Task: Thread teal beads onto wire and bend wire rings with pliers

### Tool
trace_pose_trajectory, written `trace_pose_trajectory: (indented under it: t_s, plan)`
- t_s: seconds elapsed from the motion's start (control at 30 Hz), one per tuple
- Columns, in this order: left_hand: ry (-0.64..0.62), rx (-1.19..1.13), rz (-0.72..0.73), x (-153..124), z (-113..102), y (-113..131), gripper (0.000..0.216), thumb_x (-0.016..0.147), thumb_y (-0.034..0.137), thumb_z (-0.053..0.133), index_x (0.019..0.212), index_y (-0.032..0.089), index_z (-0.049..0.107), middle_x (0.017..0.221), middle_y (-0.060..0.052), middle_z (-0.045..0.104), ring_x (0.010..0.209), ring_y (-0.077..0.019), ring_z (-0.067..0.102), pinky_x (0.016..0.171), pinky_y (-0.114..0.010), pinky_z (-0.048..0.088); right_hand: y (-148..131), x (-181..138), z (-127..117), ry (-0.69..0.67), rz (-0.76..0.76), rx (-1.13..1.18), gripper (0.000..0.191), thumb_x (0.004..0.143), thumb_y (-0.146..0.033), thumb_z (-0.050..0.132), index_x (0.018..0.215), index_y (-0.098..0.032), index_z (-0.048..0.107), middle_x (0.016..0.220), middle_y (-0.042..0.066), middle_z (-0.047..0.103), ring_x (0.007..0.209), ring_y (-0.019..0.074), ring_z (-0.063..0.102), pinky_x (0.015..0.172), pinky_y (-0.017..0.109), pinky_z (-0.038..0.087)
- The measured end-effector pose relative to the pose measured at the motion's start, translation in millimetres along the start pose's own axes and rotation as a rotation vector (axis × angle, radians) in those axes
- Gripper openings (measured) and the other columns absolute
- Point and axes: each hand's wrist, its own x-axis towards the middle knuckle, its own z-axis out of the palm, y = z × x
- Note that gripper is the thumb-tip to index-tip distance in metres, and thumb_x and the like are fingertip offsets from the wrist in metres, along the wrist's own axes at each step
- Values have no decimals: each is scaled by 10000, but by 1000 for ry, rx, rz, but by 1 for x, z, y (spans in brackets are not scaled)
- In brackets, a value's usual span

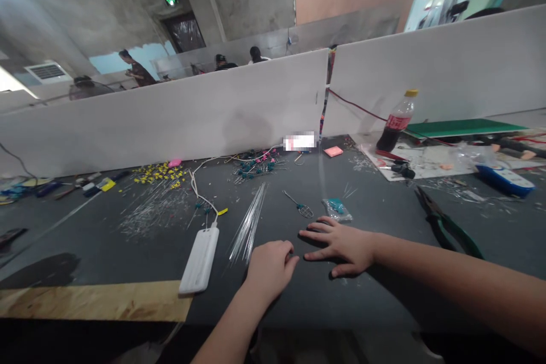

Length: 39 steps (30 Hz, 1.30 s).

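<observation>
My left hand (pixel 269 268) rests on the dark table (pixel 375 290) with its fingers curled in a pinch; what it holds, if anything, is too small to see. Just left of it lies a bundle of thin metal wires (pixel 249 223). My right hand (pixel 341 244) lies flat beside it, fingers stretched out toward the left, touching the table. A small clear bag with teal parts (pixel 336 209) sits just beyond the right hand. A tiny twisted wire piece (pixel 301 206) lies next to that bag.
A white flat device (pixel 199 260) with a cable lies at the left. Green-handled pliers (pixel 447 223) lie at the right. Yellow parts (pixel 157 173), teal components (pixel 253 166), cut wire scraps (pixel 149 210), a cola bottle (pixel 396 122) and a white partition (pixel 213 108) stand further back. People work beyond the partition.
</observation>
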Motion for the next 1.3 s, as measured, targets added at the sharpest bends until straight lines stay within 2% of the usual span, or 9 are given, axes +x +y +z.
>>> trace_pose_trajectory:
  t_s: [0.27,0.43,0.57,0.67,0.77,0.9,1.0,1.13,1.3]
  plan:
    - [37,-37,20,0,0,-2,113,858,290,557,879,225,647,824,-26,699,783,-206,635,645,-275,363,-7,-24,16,365,154,11,686,891,-487,428,1505,-307,182,1601,106,-31,1369,363,245,1032,574,257]
    - [37,-48,36,0,1,-1,113,857,282,555,891,223,645,817,-26,691,781,-209,632,643,-279,371,-30,-27,15,421,308,272,613,946,-454,352,1509,-275,189,1545,117,259,1357,301,315,1063,478,288]
    - [76,-93,54,0,1,1,143,858,271,556,958,219,644,869,-29,689,802,-205,635,676,-282,403,-56,-10,1,457,532,678,551,965,-224,-55,1513,-250,-100,1441,107,454,1147,209,559,859,377,451]
    - [129,-147,108,-2,1,2,162,860,245,553,993,212,640,938,-36,683,832,-186,633,715,-271,427,-80,-4,-14,411,585,905,543,951,-228,-108,1485,-224,-207,1431,152,455,1063,253,582,775,401,432]
    - [204,-155,193,-3,4,2,130,871,225,536,910,207,659,878,-33,687,804,-175,627,697,-265,430,-107,-4,-28,742,573,1379,572,960,-448,-98,1512,-311,-32,969,73,675,548,160,506,550,297,359]
    - [340,-116,259,-6,6,8,401,898,300,513,515,184,548,498,-4,536,520,-144,529,525,-266,368,-134,-4,-35,1275,377,2140,556,956,-587,284,1447,-327,301,486,-111,370,384,85,82,448,231,191]
    - [518,-200,344,-14,1,24,333,919,250,471,623,174,604,565,-19,586,558,-138,559,560,-260,427,-142,-1,-31,1227,242,2399,587,916,-569,430,1432,-301,343,483,-118,335,405,79,72,463,234,205]
    - [743,-119,621,-24,-1,51,351,890,244,500,1210,117,568,1186,-172,623,1116,-257,566,921,-391,464,-146,0,-22,1117,137,2442,591,926,-595,350,1432,-291,357,480,-83,433,407,94,148,478,253,230]
    - [773,35,707,-25,16,60,485,937,347,408,1315,55,489,1221,-205,601,1233,-298,475,1006,-450,390,-149,-3,-10,1042,76,2462,642,928,-616,273,1464,-263,308,487,-41,542,408,109,200,491,271,262]
